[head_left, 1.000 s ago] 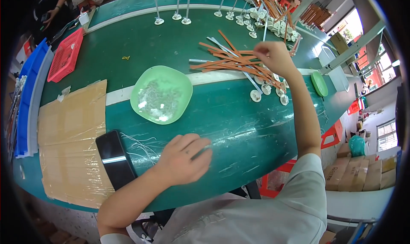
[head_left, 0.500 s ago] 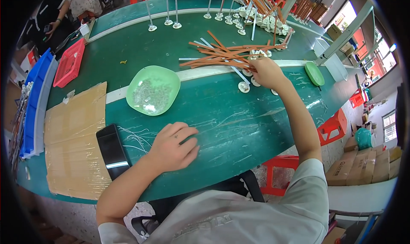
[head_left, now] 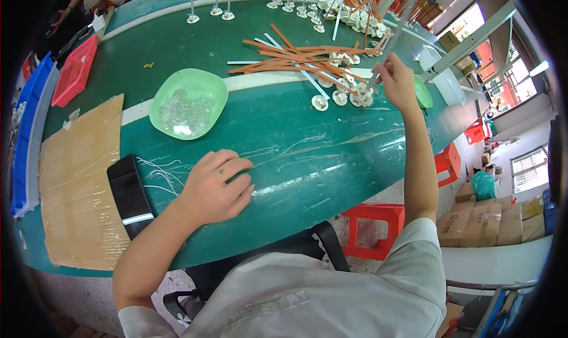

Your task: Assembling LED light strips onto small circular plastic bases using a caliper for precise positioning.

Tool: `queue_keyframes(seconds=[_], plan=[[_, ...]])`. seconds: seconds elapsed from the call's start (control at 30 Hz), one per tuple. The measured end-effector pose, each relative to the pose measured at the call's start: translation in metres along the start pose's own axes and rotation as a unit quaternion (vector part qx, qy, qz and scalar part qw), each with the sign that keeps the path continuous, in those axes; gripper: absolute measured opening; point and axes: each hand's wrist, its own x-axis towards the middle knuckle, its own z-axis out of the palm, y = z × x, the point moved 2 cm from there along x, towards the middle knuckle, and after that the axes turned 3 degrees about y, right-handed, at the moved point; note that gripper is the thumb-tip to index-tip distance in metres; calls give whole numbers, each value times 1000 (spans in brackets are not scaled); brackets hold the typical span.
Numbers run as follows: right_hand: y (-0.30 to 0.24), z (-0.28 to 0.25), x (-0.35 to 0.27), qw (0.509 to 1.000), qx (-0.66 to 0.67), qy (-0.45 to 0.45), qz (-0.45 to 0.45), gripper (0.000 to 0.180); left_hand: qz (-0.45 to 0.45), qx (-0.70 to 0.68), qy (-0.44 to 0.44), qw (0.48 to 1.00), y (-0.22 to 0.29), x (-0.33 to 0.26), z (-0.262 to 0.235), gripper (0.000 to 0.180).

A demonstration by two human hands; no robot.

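My left hand [head_left: 218, 187] rests on the green table with its fingers loosely bent and apart, and nothing shows in it. Thin white threads [head_left: 158, 175] lie beside it, next to a black phone [head_left: 131, 193]. Off to the right, my right hand [head_left: 397, 80] is raised, pinching a thin translucent stick [head_left: 403, 19] that stands tilted and looks blurred. Just left of that hand lies a heap of brown and pale sticks [head_left: 290, 58] with round white bases [head_left: 320, 103]. Some bases under the hand overlap, so I cannot tell which belongs to the held stick.
A light green bowl [head_left: 220, 95] of small clear pieces stands left of centre. Brown cardboard [head_left: 83, 184], a red basket [head_left: 76, 71] and blue bins [head_left: 29, 125] line the left side. Upright sticks and another brown pile [head_left: 367, 15] stand at the back. A red stool [head_left: 373, 228] is below the table edge.
My right hand has lifted off the heap and moved right, now with a translucent stick in its fingers. My left hand keeps its place on the table. The whole view has shifted slightly.
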Motion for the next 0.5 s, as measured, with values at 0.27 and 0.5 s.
queue_keyframes(seconds=[0.27,0.5], plan=[[-39,-16,-33,969,244,11,42,16,-51,-50,23,997,-1,0,0,19],[-122,34,-80,908,400,-127,-14,21,-134,-109,66,983,-8,2,-1,27]])
